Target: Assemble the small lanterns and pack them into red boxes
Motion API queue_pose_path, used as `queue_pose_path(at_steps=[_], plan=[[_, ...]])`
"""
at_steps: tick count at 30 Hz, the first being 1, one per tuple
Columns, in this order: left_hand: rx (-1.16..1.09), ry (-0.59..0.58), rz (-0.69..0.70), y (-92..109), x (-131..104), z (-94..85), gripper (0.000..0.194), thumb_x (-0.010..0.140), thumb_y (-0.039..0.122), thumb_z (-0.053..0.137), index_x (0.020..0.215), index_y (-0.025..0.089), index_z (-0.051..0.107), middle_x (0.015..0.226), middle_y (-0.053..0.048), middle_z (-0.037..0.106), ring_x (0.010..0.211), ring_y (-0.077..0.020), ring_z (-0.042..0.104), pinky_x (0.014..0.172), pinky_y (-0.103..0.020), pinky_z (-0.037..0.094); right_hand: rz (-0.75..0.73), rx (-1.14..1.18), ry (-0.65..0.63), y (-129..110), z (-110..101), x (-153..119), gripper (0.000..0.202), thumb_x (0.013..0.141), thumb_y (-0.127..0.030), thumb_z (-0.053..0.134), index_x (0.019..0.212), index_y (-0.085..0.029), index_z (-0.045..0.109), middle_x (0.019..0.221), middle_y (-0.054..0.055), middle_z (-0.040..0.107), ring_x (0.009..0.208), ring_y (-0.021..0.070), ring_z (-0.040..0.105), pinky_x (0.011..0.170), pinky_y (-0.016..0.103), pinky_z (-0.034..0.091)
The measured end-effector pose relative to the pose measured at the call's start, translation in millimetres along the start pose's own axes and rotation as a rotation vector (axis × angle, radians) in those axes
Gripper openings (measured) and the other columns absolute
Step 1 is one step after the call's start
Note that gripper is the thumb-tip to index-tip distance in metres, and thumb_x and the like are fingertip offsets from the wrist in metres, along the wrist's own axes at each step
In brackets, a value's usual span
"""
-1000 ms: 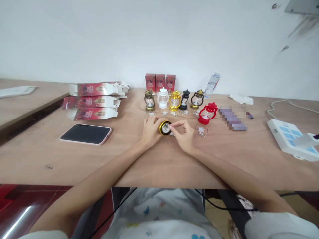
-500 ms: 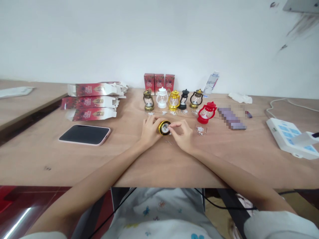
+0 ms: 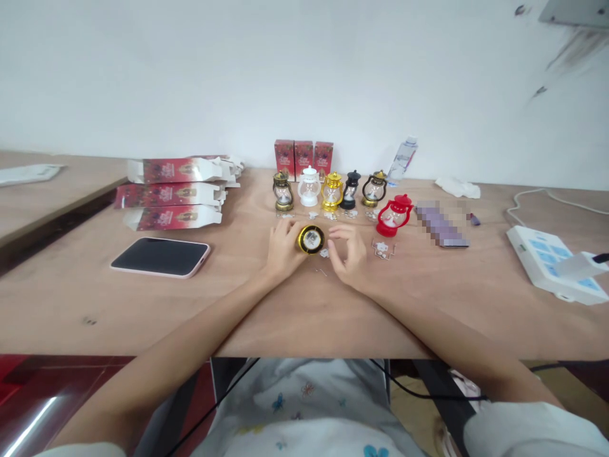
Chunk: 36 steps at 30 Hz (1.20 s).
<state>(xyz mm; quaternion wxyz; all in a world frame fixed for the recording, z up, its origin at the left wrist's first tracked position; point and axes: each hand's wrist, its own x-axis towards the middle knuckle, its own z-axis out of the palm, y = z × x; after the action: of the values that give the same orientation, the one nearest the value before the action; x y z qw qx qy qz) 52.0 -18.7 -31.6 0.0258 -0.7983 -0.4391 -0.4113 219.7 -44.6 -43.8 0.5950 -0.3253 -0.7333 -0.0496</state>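
Observation:
My left hand grips a gold lantern whose round underside, black-rimmed with a pale centre, faces me. Just right of it is my right hand, apart from the lantern, its thumb and fingers separated with nothing visible between them. Small white parts lie on the table between the hands, and thin metal pieces rest nearer to me. Beyond the hands stands a row of small lanterns: bronze, white, gold, black and another bronze. A red lantern stands further right.
Flattened red-printed boxes are stacked at left, behind a phone. Three red boxes stand by the wall near a leaning bottle. At right are a power strip, a crumpled tissue and wire handles with white bits.
My right hand has drawn back from the lantern's underside and its fingers have parted. The lantern in my left hand has shifted slightly left and up.

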Motion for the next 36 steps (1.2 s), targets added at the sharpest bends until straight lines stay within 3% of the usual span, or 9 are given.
queue_pose_path(at_steps=[3, 6, 10, 14, 19, 24, 27, 33, 36], plan=[[-0.151, 0.091, -0.033, -3, 3, 1.5, 0.040, 0.073, 0.039, 0.070, 0.105, 0.020, 0.056, 0.102, -0.007, 0.061, 0.098, -0.0238, 0.057, 0.082, -0.035, 0.043, 0.095, 0.045, -0.071, 7, 0, 1, 0.030, 0.081, -0.014, 0.053, 0.110, -0.021, 0.047, 0.106, 0.009, 0.059, 0.098, 0.0212, 0.057, 0.081, 0.038, 0.048], [-0.345, 0.222, -0.182, -8, 8, 2.7, 0.045, 0.068, 0.041, 0.074, 0.101, 0.018, 0.054, 0.097, -0.005, 0.063, 0.092, -0.0214, 0.060, 0.081, -0.034, 0.047, 0.201, 0.031, -0.160, 17, -2, 3, 0.035, 0.077, -0.012, 0.050, 0.110, -0.020, 0.048, 0.105, 0.009, 0.058, 0.094, 0.0215, 0.056, 0.084, 0.039, 0.047], [-0.488, 0.362, -0.369, -18, 14, 2.7, 0.042, 0.070, 0.041, 0.072, 0.098, 0.018, 0.051, 0.094, -0.005, 0.063, 0.089, -0.0198, 0.062, 0.082, -0.035, 0.049, 0.238, -0.003, -0.474, 25, -9, 6, 0.025, 0.074, -0.013, 0.053, 0.097, -0.020, 0.055, 0.102, 0.007, 0.060, 0.098, 0.0239, 0.054, 0.088, 0.041, 0.043], [-0.423, 0.375, -0.372, -23, 14, 1.9, 0.045, 0.069, 0.040, 0.073, 0.099, 0.018, 0.047, 0.093, -0.005, 0.062, 0.088, -0.0206, 0.062, 0.082, -0.038, 0.049, 0.208, -0.050, -0.706, 25, -11, 8, 0.020, 0.074, -0.016, 0.059, 0.094, -0.021, 0.059, 0.100, 0.004, 0.063, 0.097, 0.0239, 0.055, 0.088, 0.040, 0.040], [-0.258, 0.213, -0.212, -17, 6, 1.7, 0.048, 0.069, 0.041, 0.072, 0.104, 0.018, 0.048, 0.100, -0.007, 0.061, 0.095, -0.0247, 0.060, 0.084, -0.041, 0.047, 0.275, -0.145, -0.635, 30, -7, 7, 0.013, 0.078, -0.012, 0.053, 0.084, -0.020, 0.062, 0.085, 0.004, 0.065, 0.085, 0.0214, 0.055, 0.079, 0.034, 0.042], [-0.123, 0.098, -0.074, -7, 3, 0.1, 0.042, 0.070, 0.036, 0.071, 0.102, 0.019, 0.049, 0.099, -0.008, 0.060, 0.095, -0.0262, 0.058, 0.081, -0.041, 0.045, 0.218, -0.269, -0.639, 29, -9, 6, 0.011, 0.076, -0.016, 0.059, 0.083, -0.021, 0.065, 0.102, 0.007, 0.063, 0.098, 0.0255, 0.051, 0.084, 0.039, 0.040], [-0.059, 0.076, -0.068, -6, 4, -1.1, 0.038, 0.071, 0.034, 0.070, 0.099, 0.019, 0.049, 0.098, -0.008, 0.060, 0.095, -0.0266, 0.057, 0.080, -0.039, 0.044, 0.170, -0.242, -0.679, 27, -10, 6, 0.007, 0.075, -0.019, 0.064, 0.081, -0.021, 0.066, 0.106, 0.006, 0.062, 0.100, 0.0253, 0.050, 0.086, 0.041, 0.040], [-0.007, 0.054, -0.054, -7, 5, -2.5, 0.040, 0.069, 0.030, 0.073, 0.100, 0.021, 0.049, 0.100, -0.007, 0.059, 0.097, -0.0268, 0.055, 0.079, -0.037, 0.043, 0.191, -0.228, -0.657, 37, -6, 3, 0.006, 0.081, -0.020, 0.063, 0.075, -0.019, 0.064, 0.089, 0.006, 0.065, 0.089, 0.0228, 0.051, 0.082, 0.039, 0.042], [0.011, 0.035, -0.029, -7, 4, -2.1, 0.040, 0.070, 0.032, 0.071, 0.102, 0.022, 0.050, 0.100, -0.006, 0.059, 0.097, -0.0265, 0.055, 0.080, -0.036, 0.042, 0.140, -0.191, -0.553, 37, -6, 3, 0.013, 0.088, -0.023, 0.055, 0.077, -0.018, 0.062, 0.085, 0.007, 0.064, 0.087, 0.0220, 0.052, 0.082, 0.038, 0.042]])
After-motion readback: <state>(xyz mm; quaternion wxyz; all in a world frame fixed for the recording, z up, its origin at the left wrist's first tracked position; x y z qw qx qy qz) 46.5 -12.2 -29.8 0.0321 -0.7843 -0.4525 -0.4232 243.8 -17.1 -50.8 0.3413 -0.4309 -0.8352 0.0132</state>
